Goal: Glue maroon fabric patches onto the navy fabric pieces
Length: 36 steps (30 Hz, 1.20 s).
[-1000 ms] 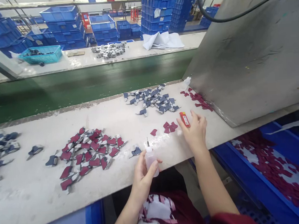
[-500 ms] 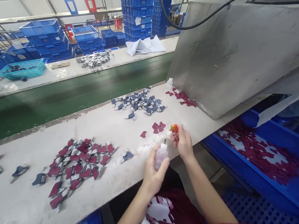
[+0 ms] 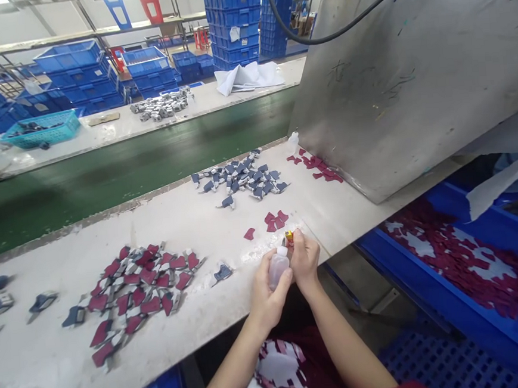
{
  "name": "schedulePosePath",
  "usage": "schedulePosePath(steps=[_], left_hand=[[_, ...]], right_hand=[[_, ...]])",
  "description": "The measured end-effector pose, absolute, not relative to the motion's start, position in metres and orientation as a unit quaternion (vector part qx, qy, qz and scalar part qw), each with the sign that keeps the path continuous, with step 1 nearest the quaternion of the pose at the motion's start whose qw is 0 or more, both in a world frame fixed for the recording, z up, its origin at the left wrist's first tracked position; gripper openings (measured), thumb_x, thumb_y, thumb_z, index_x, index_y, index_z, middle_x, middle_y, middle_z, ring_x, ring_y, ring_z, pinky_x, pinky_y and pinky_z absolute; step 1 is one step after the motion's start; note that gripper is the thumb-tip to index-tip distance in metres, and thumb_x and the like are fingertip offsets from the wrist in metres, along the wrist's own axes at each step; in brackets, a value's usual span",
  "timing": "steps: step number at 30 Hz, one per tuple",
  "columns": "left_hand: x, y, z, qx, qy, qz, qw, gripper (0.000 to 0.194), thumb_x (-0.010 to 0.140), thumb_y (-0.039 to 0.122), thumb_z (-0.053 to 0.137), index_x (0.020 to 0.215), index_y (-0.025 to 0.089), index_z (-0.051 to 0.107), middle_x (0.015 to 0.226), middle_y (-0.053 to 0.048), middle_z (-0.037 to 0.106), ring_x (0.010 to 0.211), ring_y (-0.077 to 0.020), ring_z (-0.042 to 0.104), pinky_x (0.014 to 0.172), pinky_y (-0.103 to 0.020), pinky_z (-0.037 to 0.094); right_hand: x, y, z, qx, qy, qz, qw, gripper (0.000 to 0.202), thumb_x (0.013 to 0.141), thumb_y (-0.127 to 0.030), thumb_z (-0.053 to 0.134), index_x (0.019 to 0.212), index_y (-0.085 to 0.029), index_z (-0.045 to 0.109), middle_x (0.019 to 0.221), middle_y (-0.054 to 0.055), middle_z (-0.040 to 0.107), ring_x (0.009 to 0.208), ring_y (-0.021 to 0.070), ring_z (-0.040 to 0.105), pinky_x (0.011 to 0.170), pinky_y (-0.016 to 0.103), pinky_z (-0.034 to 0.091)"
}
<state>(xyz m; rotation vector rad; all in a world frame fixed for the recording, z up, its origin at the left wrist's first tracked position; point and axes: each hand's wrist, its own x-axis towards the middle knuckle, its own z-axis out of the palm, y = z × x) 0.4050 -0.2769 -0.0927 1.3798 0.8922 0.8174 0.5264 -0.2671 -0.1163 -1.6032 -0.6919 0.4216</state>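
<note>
1. Your left hand (image 3: 268, 290) gripped the squeeze bottle (image 3: 277, 270), tip (image 3: 283, 241) up, probably against dripping.
2. Your right hand (image 3: 306, 257) pinched an apparent lighter (image 3: 290, 236) beside it, contact unclear, at the near edge of the counter (image 3: 341, 208).
3. Maroon pieces (image 3: 271, 221) lay just beyond, probably for easy reach.
4. Counter pale, scuffed; green belt (image 3: 105, 177) lay beyond; blue crates (image 3: 234, 37) stood far.

Translucent bottle (image 3: 278, 269), nozzle (image 3: 284, 241) up, beside yellow-topped lighter (image 3: 290, 237)
</note>
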Motion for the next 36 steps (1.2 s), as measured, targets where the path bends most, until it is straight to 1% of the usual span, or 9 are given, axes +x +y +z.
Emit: schedulePosePath(steps=[6,10,16,24,31,36], left_hand=[[0.405,-0.276,-0.091,0.598,0.374,0.357,0.612,0.037,0.093,0.037,0.06,0.124,0.018,0.056,0.111,-0.009,0.069,0.102,-0.0255,0.064,0.093,-0.036,0.048],[0.405,-0.276,-0.092,0.598,0.375,0.354,0.613,0.036,0.094,0.036,0.06,0.124,0.018,0.056,0.111,-0.008,0.068,0.101,-0.0247,0.063,0.092,-0.035,0.048],[0.405,-0.275,-0.09,0.596,0.36,0.357,0.622,0.033,0.095,0.036,0.059,0.123,0.019,0.057,0.11,-0.007,0.068,0.098,-0.0232,0.063,0.091,-0.034,0.048],[0.405,-0.275,-0.091,0.588,0.366,0.356,0.628,0.034,0.094,0.035,0.059,0.124,0.018,0.057,0.112,-0.008,0.068,0.1,-0.0239,0.064,0.092,-0.035,0.048],[0.405,-0.274,-0.089,0.584,0.37,0.353,0.63,0.035,0.093,0.038,0.06,0.123,0.019,0.059,0.111,-0.008,0.069,0.098,-0.0245,0.064,0.09,-0.035,0.05],[0.406,-0.273,-0.088,0.579,0.377,0.346,0.635,0.038,0.092,0.044,0.061,0.121,0.02,0.06,0.109,-0.007,0.069,0.097,-0.0251,0.065,0.089,-0.036,0.051]], right_hand=[[0.526,-0.267,-0.115,-0.702,-0.312,0.175,0.616,0.051,0.096,-0.052,0.041,0.06,-0.02,0.057,0.054,0.002,0.062,0.051,0.0166,0.059,0.051,0.027,0.043],[0.526,-0.266,-0.114,-0.7,-0.317,0.17,0.617,0.051,0.097,-0.052,0.04,0.061,-0.02,0.057,0.055,0.002,0.062,0.052,0.0166,0.06,0.052,0.027,0.044],[0.525,-0.266,-0.109,-0.702,-0.326,0.163,0.612,0.051,0.097,-0.05,0.04,0.06,-0.02,0.056,0.053,0.002,0.061,0.05,0.0157,0.058,0.051,0.027,0.041],[0.523,-0.265,-0.104,-0.705,-0.329,0.165,0.606,0.05,0.097,-0.05,0.038,0.059,-0.021,0.054,0.052,0.001,0.06,0.049,0.0153,0.057,0.05,0.027,0.041],[0.523,-0.265,-0.103,-0.706,-0.328,0.168,0.606,0.051,0.097,-0.05,0.037,0.058,-0.021,0.054,0.051,0.001,0.059,0.048,0.0153,0.055,0.05,0.027,0.041],[0.523,-0.264,-0.103,-0.703,-0.324,0.176,0.608,0.051,0.096,-0.052,0.038,0.058,-0.021,0.055,0.051,0.001,0.06,0.048,0.0156,0.056,0.05,0.027,0.041]])
